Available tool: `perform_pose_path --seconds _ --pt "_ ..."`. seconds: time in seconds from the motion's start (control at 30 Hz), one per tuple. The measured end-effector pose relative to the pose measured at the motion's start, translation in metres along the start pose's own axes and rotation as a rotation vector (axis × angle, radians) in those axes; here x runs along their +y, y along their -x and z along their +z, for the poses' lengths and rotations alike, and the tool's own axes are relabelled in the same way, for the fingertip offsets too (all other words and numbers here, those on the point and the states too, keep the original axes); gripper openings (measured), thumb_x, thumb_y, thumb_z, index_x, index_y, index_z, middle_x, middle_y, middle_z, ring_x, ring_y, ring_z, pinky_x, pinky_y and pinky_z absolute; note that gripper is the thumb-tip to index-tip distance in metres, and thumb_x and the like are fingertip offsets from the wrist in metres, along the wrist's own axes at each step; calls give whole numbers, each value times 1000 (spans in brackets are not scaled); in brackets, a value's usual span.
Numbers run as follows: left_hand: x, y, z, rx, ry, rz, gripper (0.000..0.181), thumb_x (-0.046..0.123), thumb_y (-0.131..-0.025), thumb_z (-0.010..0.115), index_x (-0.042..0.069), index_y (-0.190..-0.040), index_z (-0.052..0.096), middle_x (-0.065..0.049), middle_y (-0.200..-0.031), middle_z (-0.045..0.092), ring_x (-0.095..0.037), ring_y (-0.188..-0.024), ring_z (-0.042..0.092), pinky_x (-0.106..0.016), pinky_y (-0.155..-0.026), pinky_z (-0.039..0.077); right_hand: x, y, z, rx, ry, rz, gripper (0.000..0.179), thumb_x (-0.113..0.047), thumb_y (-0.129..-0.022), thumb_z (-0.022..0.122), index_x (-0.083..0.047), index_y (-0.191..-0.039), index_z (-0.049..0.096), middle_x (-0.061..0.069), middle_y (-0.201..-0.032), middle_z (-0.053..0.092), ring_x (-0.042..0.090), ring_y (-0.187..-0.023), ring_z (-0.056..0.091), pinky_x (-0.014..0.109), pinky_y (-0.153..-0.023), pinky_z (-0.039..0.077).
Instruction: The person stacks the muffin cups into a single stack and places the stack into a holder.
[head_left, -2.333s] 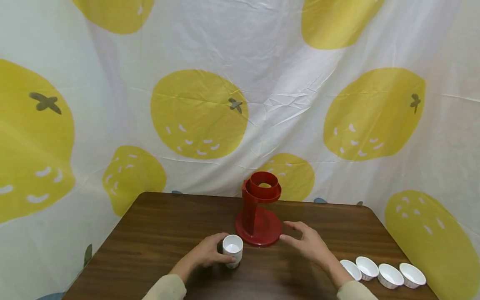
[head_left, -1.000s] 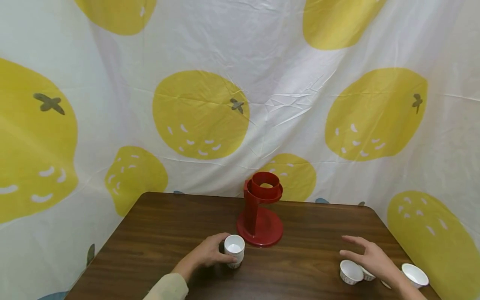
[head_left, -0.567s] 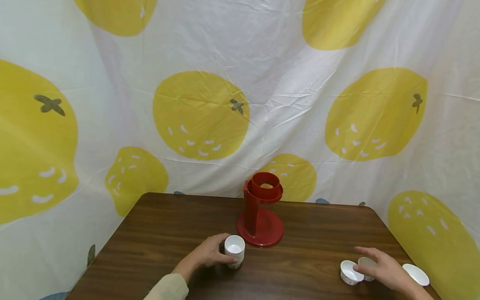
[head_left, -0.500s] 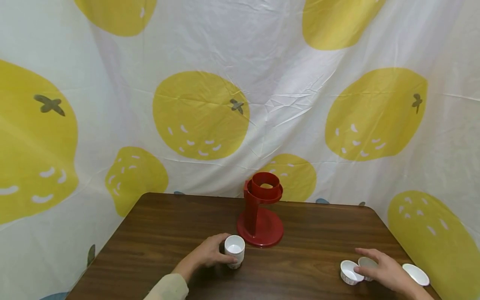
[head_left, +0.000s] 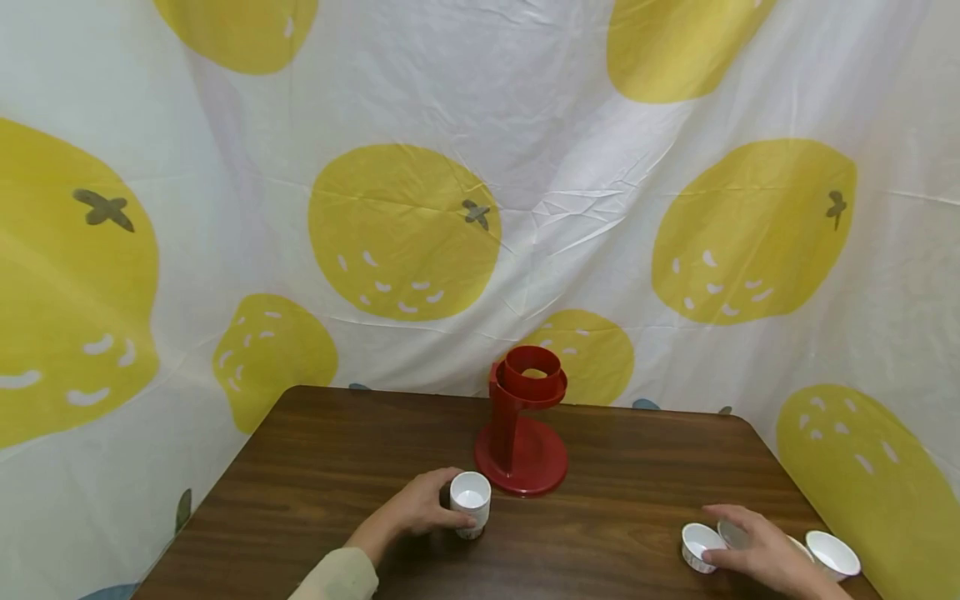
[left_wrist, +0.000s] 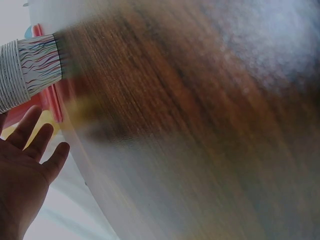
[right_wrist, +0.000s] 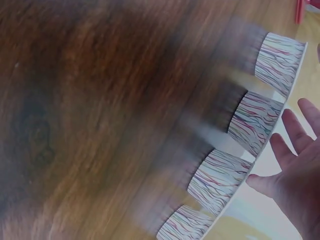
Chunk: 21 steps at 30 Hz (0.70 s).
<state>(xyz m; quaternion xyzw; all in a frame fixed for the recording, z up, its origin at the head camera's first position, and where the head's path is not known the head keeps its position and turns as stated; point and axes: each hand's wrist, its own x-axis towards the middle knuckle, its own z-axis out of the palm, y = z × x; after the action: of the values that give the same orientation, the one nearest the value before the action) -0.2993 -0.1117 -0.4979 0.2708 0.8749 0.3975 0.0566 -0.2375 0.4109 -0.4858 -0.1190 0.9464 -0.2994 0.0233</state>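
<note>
My left hand (head_left: 420, 505) grips an upright stack of nested white baking cups (head_left: 471, 497), thumb in front and index finger behind. In the left wrist view the stack (left_wrist: 44, 62) shows many ridged rims and coloured wavy lines; the other fingers (left_wrist: 55, 162) are spread. On the right, my right hand (head_left: 761, 550) reaches over a row of single baking cups, thumb tip at the rim of the leftmost cup (head_left: 697, 543), index finger behind the second. Its fingers (right_wrist: 295, 131) look extended beside the rims in the right wrist view. The hand partly covers the middle cups.
A red stand (head_left: 506, 433) with a round base and a ring-shaped holder stands just behind the stack. The rightmost cup (head_left: 832, 553) sits near the right edge of the brown wooden table (head_left: 360, 433). A lemon-print cloth (head_left: 570, 167) hangs behind.
My right hand has moved from beside the red stand to the cups on the right, lowering over them and shifting slightly left lately. My left hand has kept hold of the stack.
</note>
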Motion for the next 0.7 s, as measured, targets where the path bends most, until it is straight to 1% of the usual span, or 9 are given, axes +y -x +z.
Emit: perform_pose_path --seconds 0.07,0.27,0.3,0.4,0.47,0.57,0.63,0.7 --pt "0 0 0 1 -1 -3 63 37 -77 86 8 -127 60 3 -112 65 -21 -107 59 -45 -94 46 0 0 2 -6 -7 -14 66 -32 -83 80 6 -130 56 30 -131 54 54 -123 45 65 -91 41" --pt "0 0 0 0 10 -11 62 35 -77 86 8 -127 60 3 -113 65 -22 -108 59 -46 -95 45 1 -3 7 12 66 -65 63 -32 -80 83 4 -125 60 24 -126 60 50 -118 51 61 -91 44" --pt "0 0 0 -1 11 -11 62 35 -77 86 8 -127 60 3 -113 65 -22 -108 59 -46 -95 45 1 -3 7 13 73 -67 63 -33 -79 83 4 -125 61 23 -125 61 49 -118 52 61 -91 44" --pt "0 0 0 -1 12 -8 62 35 -77 86 9 -127 60 3 -113 65 -21 -108 59 -46 -95 45 0 -4 7 -7 58 -54 65 -34 -80 83 5 -126 60 27 -126 59 55 -121 47 67 -92 39" --pt "0 0 0 0 12 -6 61 35 -77 86 9 -127 60 3 -112 65 -21 -108 59 -46 -95 46 -1 -4 7 0 83 -32 67 -37 -79 83 4 -126 60 30 -128 57 58 -122 44 70 -91 37" --pt "0 0 0 1 11 -4 61 35 -77 86 9 -126 60 4 -112 65 -21 -107 59 -45 -94 46 -1 -4 6 30 154 -19 70 -41 -76 84 3 -126 62 34 -130 52 60 -122 41 73 -90 34" --pt "0 0 0 1 10 -4 61 35 -77 86 9 -126 60 4 -112 65 -20 -107 59 -45 -94 46 -1 -4 6 50 209 -16 71 -44 -74 84 1 -124 63 35 -131 52 60 -122 41 75 -89 32" --pt "0 0 0 0 9 -5 61 35 -77 86 9 -126 60 4 -112 65 -20 -107 59 -45 -94 46 0 -4 7 62 235 -24 72 -45 -71 86 1 -123 65 33 -130 53 60 -123 40 76 -89 29"
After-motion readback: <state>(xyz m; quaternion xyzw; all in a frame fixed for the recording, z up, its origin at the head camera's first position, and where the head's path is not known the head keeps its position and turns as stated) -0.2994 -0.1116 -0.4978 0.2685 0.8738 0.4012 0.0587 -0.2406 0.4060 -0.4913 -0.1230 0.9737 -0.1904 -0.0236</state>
